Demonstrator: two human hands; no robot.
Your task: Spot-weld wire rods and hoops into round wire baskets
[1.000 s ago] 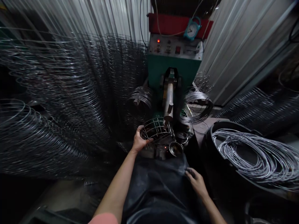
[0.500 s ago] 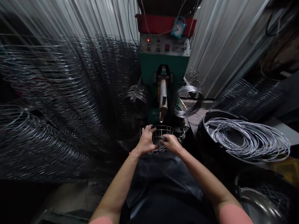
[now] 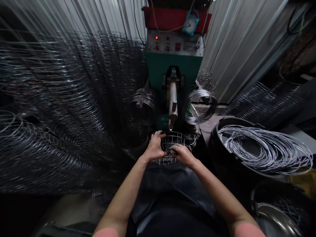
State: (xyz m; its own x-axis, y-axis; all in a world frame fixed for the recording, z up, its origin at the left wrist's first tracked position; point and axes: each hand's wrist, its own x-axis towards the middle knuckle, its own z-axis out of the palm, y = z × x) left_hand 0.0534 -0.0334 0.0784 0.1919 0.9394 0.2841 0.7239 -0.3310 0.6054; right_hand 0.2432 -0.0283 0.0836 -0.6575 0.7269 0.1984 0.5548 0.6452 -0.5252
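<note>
A round wire basket [image 3: 172,133] sits in front of my apron, just below the pointed metal electrode [image 3: 172,113] of a green machine [image 3: 154,67]. My left hand [image 3: 154,148] is wrapped over the basket's left side, thumb pointing inward. Over the basket's right part, my right hand [image 3: 182,153] has its fingers curled down and pressed together. Whatever lies between those fingertips is too dark and small to name. The electrode tip stands a little beyond the hands, apart from them.
Wire coils [image 3: 144,102] hang left of the electrode, another wire coil [image 3: 201,105] to its right. Tall stacks of wire rings [image 3: 74,98] fill the left. At right, a black tub [image 3: 222,131] holds loose wire hoops [image 3: 266,148]. A blue clock [image 3: 190,24] hangs on the machine.
My right hand has shifted slightly down and toward me within the basket. My left hand keeps its hold. More of the basket's near wires show, and the camera view has moved a little.
</note>
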